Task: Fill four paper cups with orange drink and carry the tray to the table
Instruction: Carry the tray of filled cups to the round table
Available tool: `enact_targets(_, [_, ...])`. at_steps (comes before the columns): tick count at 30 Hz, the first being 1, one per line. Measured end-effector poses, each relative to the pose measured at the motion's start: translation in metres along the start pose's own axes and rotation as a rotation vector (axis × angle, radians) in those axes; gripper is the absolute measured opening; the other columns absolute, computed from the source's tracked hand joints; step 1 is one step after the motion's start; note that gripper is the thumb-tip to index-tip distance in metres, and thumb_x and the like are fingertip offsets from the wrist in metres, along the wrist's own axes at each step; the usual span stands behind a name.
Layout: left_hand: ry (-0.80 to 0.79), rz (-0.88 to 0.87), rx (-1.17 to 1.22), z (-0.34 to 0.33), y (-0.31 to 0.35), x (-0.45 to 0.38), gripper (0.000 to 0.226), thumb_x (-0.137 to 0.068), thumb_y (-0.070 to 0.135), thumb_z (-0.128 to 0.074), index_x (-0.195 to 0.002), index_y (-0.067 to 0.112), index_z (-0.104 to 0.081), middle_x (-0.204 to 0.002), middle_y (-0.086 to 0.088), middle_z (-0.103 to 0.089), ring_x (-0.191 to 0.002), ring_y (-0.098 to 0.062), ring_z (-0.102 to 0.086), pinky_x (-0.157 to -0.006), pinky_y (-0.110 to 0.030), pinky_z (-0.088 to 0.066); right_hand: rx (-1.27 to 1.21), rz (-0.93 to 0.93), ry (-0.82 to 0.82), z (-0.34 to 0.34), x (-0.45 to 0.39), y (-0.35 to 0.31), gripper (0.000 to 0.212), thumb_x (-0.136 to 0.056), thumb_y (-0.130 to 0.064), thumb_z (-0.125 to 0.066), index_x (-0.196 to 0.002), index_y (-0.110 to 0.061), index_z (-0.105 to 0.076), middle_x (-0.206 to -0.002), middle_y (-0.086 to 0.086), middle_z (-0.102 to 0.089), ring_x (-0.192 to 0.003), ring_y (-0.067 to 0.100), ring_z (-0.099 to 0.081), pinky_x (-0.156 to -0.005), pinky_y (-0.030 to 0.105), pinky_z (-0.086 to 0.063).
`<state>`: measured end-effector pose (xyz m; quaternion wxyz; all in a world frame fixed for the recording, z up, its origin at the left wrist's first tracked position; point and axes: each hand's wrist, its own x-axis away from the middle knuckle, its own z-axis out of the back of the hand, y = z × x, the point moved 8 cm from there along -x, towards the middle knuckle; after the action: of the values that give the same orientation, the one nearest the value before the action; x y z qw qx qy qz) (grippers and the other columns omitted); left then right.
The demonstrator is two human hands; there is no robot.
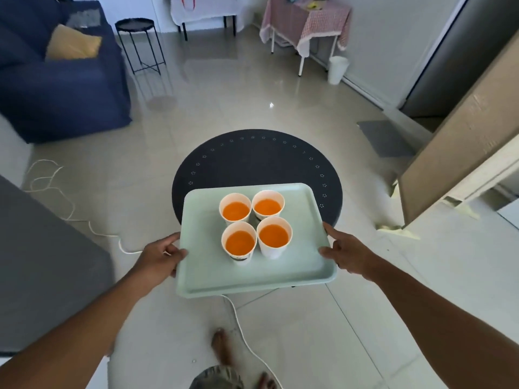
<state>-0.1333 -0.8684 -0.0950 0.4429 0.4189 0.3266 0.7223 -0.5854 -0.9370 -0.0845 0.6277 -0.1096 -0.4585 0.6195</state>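
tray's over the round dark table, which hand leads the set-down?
Probably neither; both. The left hand and right hand grip opposite edges of the tray with four full cups above the table; lowering evenly avoids spills.

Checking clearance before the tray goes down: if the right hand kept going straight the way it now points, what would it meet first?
The right hand grips the tray at its right edge, fingers pointing inward and forward. Straight on, it would likely meet the near-right paper cup first, though depth is unclear.
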Motion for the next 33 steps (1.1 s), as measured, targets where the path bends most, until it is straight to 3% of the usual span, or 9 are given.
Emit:
enact_targets(5, [-0.065,0.013,0.025,-0.022,0.018,-0.043,0.042,-0.094,0.008,-0.069,-0.117,0.044,-0.065,-0.081,-0.012,-0.057,-0.064,-0.018,-0.066,-0.054,-0.027,-0.058,0.004,-0.041,0.014,0.013,-0.032,0.012,0.074,-0.099,-0.023,-0.068,-0.158,-0.048,-0.031,-0.076,0.007,-0.043,-0.061,0.018,-0.045,-0.045,0.021,-0.04])
enact_targets(8, [-0.089,0.052,0.033,-0.028,0.018,-0.075,0.047,-0.094,0.007,-0.069,-0.135,0.03,-0.062,-0.084,-0.013,-0.056,-0.066,-0.018,-0.068,-0.053,-0.026,-0.059,0.002,-0.045,0.012,0.014,-0.054,0.01,0.072,-0.101,-0.02,-0.066,-0.16,-0.043,-0.031,-0.076,0.002,-0.046,-0.059,0.014,-0.047,-0.045,0.018,-0.04])
enact_targets(13, [-0.119,0.073,0.016,-0.029,0.023,-0.133,0.053,-0.095,0.006,-0.068,-0.143,0.024,-0.056,-0.08,-0.012,-0.056,-0.066,-0.016,-0.066,-0.053,-0.023,-0.058,-0.071,-0.056,0.01,0.007,-0.091,0.0,0.072,-0.102,-0.005,-0.062,-0.162,-0.029,-0.029,-0.092,-0.013,-0.055,-0.052,-0.014,-0.057,-0.047,0.007,-0.041])
enact_targets(16, [-0.14,0.085,-0.013,-0.027,0.019,-0.165,0.053,-0.095,0.007,-0.068,-0.144,0.024,-0.056,-0.076,-0.007,-0.057,-0.065,-0.015,-0.065,-0.054,-0.025,-0.058,-0.097,-0.094,0.016,0.002,-0.119,0.001,0.074,-0.103,-0.009,-0.063,-0.163,-0.032,-0.027,-0.097,-0.019,-0.054,-0.066,-0.004,-0.056,-0.05,0.005,-0.042])
enact_targets(20, [-0.158,0.092,-0.048,-0.022,0.011,-0.204,0.053,-0.095,0.011,-0.069,-0.144,0.027,-0.056,-0.078,-0.008,-0.059,-0.071,-0.021,-0.066,-0.06,-0.036,-0.061,-0.135,-0.132,0.033,-0.005,-0.146,-0.001,0.077,-0.101,-0.016,-0.067,-0.161,-0.041,-0.027,-0.118,-0.006,-0.065,-0.082,0.006,-0.059,-0.056,0.005,-0.045])
enact_targets(22, [-0.159,0.101,-0.06,-0.021,0.009,-0.22,0.054,-0.095,0.012,-0.068,-0.145,0.027,-0.054,-0.08,-0.008,-0.06,-0.073,-0.021,-0.067,-0.059,-0.032,-0.061,-0.153,-0.16,0.037,-0.008,-0.159,-0.001,0.079,-0.098,-0.016,-0.069,-0.161,-0.044,-0.03,-0.123,-0.003,-0.067,-0.102,0.018,-0.068,-0.086,0.022,-0.059])
enact_targets(24, [-0.156,0.116,-0.057,-0.02,0.007,-0.232,0.055,-0.095,0.013,-0.068,-0.146,0.026,-0.053,-0.084,-0.009,-0.06,-0.078,-0.022,-0.069,-0.061,-0.032,-0.062,-0.145,-0.2,0.043,-0.009,-0.168,-0.001,0.081,-0.097,-0.016,-0.07,-0.162,-0.042,-0.029,-0.129,-0.001,-0.068,-0.118,0.024,-0.066,-0.111,0.043,-0.051])
enact_targets(30, [-0.166,0.153,-0.082,-0.024,-0.002,-0.268,0.055,-0.096,0.015,-0.067,-0.147,0.029,-0.052,-0.095,-0.016,-0.065,-0.092,-0.026,-0.071,-0.075,-0.042,-0.064,-0.109,-0.231,0.02,-0.007,-0.201,-0.006,0.081,-0.099,-0.017,-0.068,-0.164,-0.038,-0.025,-0.132,0.002,-0.065,-0.118,0.024,-0.064,-0.112,0.046,-0.049])
enact_targets(33, [-0.174,0.168,-0.075,-0.03,-0.004,-0.28,0.055,-0.096,0.013,-0.065,-0.147,0.029,-0.052,-0.086,-0.014,-0.062,-0.095,-0.032,-0.071,-0.076,-0.042,-0.064,-0.063,-0.234,0.035,-0.004,-0.216,-0.003,0.08,-0.098,-0.019,-0.068,-0.164,-0.037,-0.027,-0.111,0.0,-0.067,-0.102,0.02,-0.065,-0.107,0.042,-0.052])
